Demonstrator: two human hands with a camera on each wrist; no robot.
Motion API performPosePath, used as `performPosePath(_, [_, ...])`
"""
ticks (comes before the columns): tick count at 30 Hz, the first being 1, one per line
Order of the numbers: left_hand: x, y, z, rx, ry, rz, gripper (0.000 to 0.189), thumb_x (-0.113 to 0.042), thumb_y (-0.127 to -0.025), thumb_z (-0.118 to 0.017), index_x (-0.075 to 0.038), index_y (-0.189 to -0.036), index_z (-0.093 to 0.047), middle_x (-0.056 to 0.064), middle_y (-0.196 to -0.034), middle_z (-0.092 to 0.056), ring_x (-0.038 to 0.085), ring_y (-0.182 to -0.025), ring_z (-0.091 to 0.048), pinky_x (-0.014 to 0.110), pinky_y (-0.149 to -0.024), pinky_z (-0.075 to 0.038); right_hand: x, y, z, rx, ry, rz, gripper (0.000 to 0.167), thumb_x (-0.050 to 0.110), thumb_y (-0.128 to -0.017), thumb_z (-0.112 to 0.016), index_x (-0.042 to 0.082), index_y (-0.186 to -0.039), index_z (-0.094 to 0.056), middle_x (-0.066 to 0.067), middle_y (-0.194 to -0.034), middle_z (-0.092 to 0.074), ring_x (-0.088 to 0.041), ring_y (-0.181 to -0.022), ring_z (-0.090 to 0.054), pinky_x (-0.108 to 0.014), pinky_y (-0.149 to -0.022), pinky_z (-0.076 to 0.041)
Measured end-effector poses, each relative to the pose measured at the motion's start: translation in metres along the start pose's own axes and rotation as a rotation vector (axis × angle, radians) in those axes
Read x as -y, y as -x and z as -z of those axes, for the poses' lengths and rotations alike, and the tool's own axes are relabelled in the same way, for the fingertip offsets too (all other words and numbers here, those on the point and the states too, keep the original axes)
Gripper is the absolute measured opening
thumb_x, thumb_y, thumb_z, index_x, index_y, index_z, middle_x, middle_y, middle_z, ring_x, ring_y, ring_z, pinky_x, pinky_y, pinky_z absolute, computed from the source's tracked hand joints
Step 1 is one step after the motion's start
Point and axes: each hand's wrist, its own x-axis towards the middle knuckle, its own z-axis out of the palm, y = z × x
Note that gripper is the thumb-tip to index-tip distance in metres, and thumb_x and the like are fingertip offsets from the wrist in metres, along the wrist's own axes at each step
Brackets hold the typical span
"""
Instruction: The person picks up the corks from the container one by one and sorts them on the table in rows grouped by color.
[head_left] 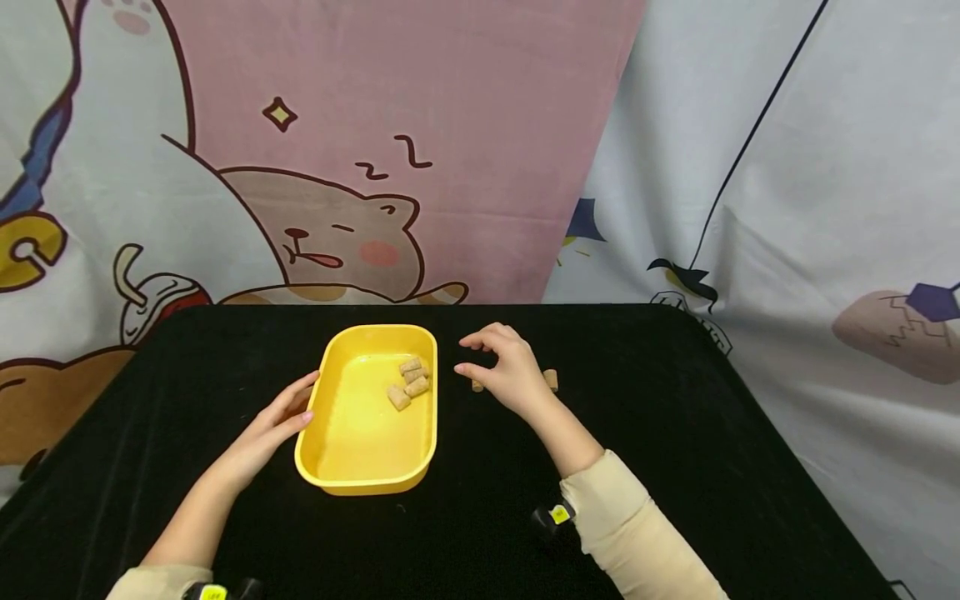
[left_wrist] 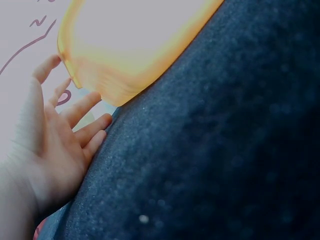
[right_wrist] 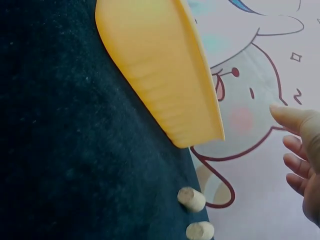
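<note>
A yellow rectangular tray point(head_left: 372, 486) with rounded corners sits on the black cloth, left of centre. Inside, by its right wall, lie several short tan corks point(head_left: 399, 397). My left hand point(head_left: 258, 437) rests at the tray's left side, its fingers loosely extended against the rim and outer wall. To the right of the tray, my right hand point(head_left: 510, 371) hovers with thumb and fingers spread apart and nothing between them. One cork point(head_left: 477, 386) shows below its thumb, partly hidden, and another cork point(head_left: 551, 380) stands just beyond the wrist. Both appear as pale cylinders in the right wrist view.
Black cloth point(head_left: 637, 400) covers the table. Behind it hangs a printed curtain point(head_left: 487, 125) with cartoon animals on pink and white. Both wrists carry small dark devices with yellow labels, near the beige sleeves point(head_left: 622, 517).
</note>
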Motion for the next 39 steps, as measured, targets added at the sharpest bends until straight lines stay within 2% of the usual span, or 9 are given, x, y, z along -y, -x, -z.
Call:
performPosePath(7, [0.0, -0.001, 0.0, -0.003, -0.005, 0.013, 0.057, -0.023, -0.103, -0.041, -0.011, -0.153, -0.016, 0.025, -0.152, -0.023, 0.045, -0.131, -0.032, 0.065, -0.098, -0.03, 0.006, -0.018, -0.012, 0.138, -0.006, 0.076, 0.029, 0.017, -0.079, -0.08, 0.01, -0.106, -0.07, -0.001, -0.099, -0.06, -0.014, -0.094, -0.051, -0.035, -0.083, -0.047])
performPosePath(14, [0.002, 0.0, 0.0, -0.004, -0.003, 0.013, 0.056, -0.022, -0.103, -0.041, -0.011, -0.153, -0.016, 0.025, -0.152, -0.023, 0.045, -0.131, -0.033, 0.066, -0.098, -0.03, 0.007, -0.035, -0.029, 0.308, -0.019, 0.113, 0.029, 0.015, -0.081, -0.078, 0.01, -0.108, -0.07, 0.002, -0.105, -0.06, -0.016, -0.098, -0.051, -0.034, -0.086, -0.046])
performPosePath(20, [0.003, 0.0, -0.001, -0.001, 0.001, 0.004, 0.056, -0.021, -0.103, -0.041, -0.01, -0.153, -0.017, 0.024, -0.152, -0.025, 0.044, -0.13, -0.034, 0.066, -0.099, -0.029, 0.008, -0.049, -0.044, 0.441, -0.074, 0.113, 0.028, 0.012, -0.083, -0.076, 0.007, -0.11, -0.07, -0.001, -0.11, -0.06, -0.024, -0.101, -0.052, -0.038, -0.089, -0.046])
performPosePath(26, [0.001, -0.001, 0.0, -0.004, -0.011, -0.006, 0.056, -0.021, -0.103, -0.041, -0.01, -0.153, -0.018, 0.024, -0.152, -0.025, 0.044, -0.13, -0.034, 0.066, -0.099, -0.029, 0.007, -0.06, -0.058, 0.548, -0.074, 0.1, 0.027, 0.009, -0.084, -0.074, 0.007, -0.111, -0.07, -0.001, -0.115, -0.062, -0.019, -0.107, -0.052, -0.031, -0.096, -0.042])
performPosePath(31, [0.001, -0.001, 0.0, 0.002, -0.005, -0.003, 0.056, -0.021, -0.103, -0.04, -0.009, -0.153, -0.017, 0.025, -0.152, -0.025, 0.044, -0.13, -0.033, 0.065, -0.099, -0.029, 0.009, -0.068, -0.068, 0.64, -0.065, 0.102, 0.026, 0.006, -0.084, -0.073, 0.007, -0.11, -0.071, 0.0, -0.11, -0.062, -0.02, -0.1, -0.054, -0.028, -0.089, -0.044])
performPosePath(39, [0.0, -0.001, -0.001, 0.0, -0.009, 0.016, 0.056, -0.023, -0.103, -0.041, -0.013, -0.153, -0.017, 0.024, -0.153, -0.023, 0.045, -0.132, -0.031, 0.067, -0.099, -0.027, 0.018, -0.075, -0.078, 0.789, 0.009, 0.075, 0.026, 0.0, -0.085, -0.068, 0.011, -0.108, -0.072, 0.004, -0.101, -0.064, -0.014, -0.094, -0.053, -0.018, -0.079, -0.044])
